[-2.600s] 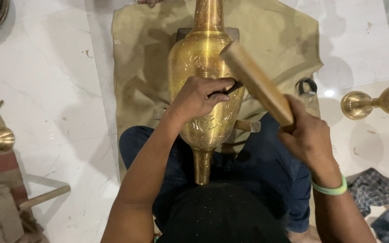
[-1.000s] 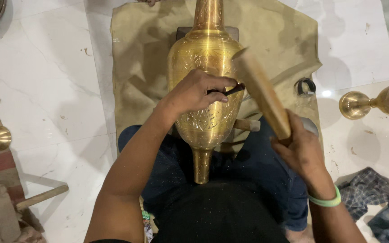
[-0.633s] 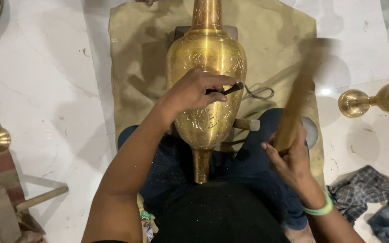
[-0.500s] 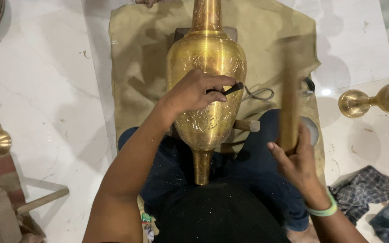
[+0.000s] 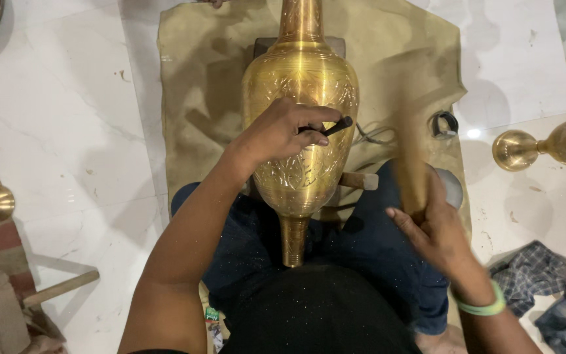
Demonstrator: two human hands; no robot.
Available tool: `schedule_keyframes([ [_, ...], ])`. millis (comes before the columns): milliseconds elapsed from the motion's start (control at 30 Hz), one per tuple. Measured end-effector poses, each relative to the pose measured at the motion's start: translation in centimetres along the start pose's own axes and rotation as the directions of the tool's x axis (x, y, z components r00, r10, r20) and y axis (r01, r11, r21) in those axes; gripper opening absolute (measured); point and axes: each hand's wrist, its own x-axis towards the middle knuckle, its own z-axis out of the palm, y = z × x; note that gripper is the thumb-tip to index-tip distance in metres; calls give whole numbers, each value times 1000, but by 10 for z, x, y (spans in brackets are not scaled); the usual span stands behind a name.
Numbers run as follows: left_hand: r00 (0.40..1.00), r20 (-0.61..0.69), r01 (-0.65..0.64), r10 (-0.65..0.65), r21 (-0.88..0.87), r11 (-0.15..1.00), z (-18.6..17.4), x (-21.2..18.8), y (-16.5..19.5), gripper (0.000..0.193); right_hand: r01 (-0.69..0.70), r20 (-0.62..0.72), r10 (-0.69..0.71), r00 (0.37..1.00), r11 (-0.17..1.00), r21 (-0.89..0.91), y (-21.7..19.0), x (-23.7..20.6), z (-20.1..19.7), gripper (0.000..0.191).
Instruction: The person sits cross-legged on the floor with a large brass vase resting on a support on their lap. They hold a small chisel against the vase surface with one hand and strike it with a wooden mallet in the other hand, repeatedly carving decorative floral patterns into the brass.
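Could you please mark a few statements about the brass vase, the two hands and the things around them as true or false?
1. The left hand holds a thin dark tool against the brass vase. True.
2. The vase stands upright on the floor. False: it lies on its side across the person's lap, over a tan cloth.
3. The right hand grips a wooden stick, blurred in the picture. True.
4. The right wrist wears a red band. False: the wristband is green.
5. A second brass piece lies on the floor to the right. True.
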Motion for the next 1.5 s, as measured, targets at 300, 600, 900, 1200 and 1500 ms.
schedule_keyframes([
  [300,999,8,-30,31,-35,999,1,-1,-8,37,44,-105,-21,994,974,224,-10,6,-4,77],
  [600,994,-15,-111,111,-6,994,-2,-1,-9,40,-120,148,138,979,985,-128,-9,16,3,75],
  [900,998,12,-63,63,-9,998,-1,-2,-7,41,237,-194,-251,948,967,-90,1,17,7,81],
  [1200,993,-9,-117,116,-36,993,-2,-2,-7,38,163,-278,-121,953,977,136,1,21,6,73],
  [1500,997,26,-71,73,-77,995,-2,1,-7,42,75,-166,-78,983,997,-24,24,20,20,74],
])
